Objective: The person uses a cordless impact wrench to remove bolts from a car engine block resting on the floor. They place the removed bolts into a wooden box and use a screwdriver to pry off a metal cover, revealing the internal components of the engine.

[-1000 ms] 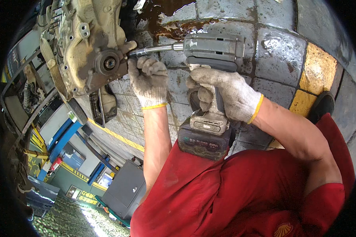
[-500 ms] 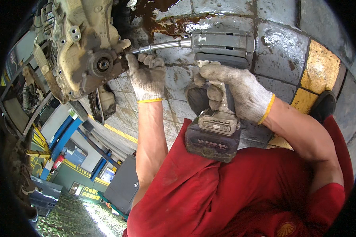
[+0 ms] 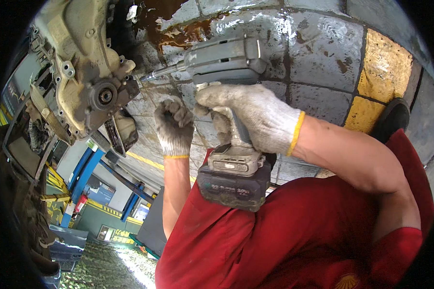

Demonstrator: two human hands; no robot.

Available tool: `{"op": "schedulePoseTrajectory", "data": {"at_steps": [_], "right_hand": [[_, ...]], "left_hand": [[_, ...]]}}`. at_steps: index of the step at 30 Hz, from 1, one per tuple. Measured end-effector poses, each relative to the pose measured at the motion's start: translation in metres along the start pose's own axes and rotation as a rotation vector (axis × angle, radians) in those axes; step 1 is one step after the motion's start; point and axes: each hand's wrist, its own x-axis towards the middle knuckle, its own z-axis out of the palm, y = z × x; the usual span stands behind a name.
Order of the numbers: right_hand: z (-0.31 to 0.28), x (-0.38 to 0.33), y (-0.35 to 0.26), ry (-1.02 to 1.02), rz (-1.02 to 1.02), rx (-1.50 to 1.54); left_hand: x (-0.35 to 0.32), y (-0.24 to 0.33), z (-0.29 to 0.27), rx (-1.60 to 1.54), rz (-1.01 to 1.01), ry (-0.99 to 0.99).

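Right-hand fingers [image 3: 236, 103] stay clamped on the grip of the grey cordless impact wrench [image 3: 226, 62], its bit at the grimy metal housing [image 3: 82, 72], while the left hand [image 3: 174, 126], now off the shaft, curls into an empty fist, leaving the tool steadied one-handed.

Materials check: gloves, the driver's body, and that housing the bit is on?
Gloves, left hand and right hand: knitted fabric, probably cotton, ribbed weave, yellow cuff trim, grimy.
Cordless driver: grey body looks like moulded plastic, matte; the bit is shiny bare metal.
Housing: likely cast metal, possibly aluminium, rough dull surface with ribs, bolt bosses and oily dirt.
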Motion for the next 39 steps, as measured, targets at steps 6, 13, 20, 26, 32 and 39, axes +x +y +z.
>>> {"op": "schedulePoseTrajectory", "data": {"at_steps": [6, 13, 20, 26, 32, 39], "right_hand": [[0.004, 0.013, 0.014, -0.022, 0.057, 0.137], [0.018, 0.012, 0.026, 0.050, 0.139, 0.158], [0.030, 0.012, 0.052, 0.129, 0.051, 0.131], [0.035, 0.023, 0.066, 0.072, 0.092, 0.169], [0.044, 0.020, 0.058, 0.126, 0.094, 0.116], [0.049, 0.019, 0.061, 0.162, 0.082, 0.153]], "left_hand": [[-0.053, 0.015, -0.004, 0.115, -0.045, -0.101], [-0.108, 0.024, -0.043, 0.220, -0.066, 0.031], [-0.135, 0.032, -0.100, 0.267, -0.067, 0.140], [-0.136, 0.042, -0.131, 0.339, -0.052, 0.081], [-0.128, 0.046, -0.129, 0.320, -0.021, 0.139], [-0.116, 0.053, -0.124, 0.184, -0.008, 0.021]]}}
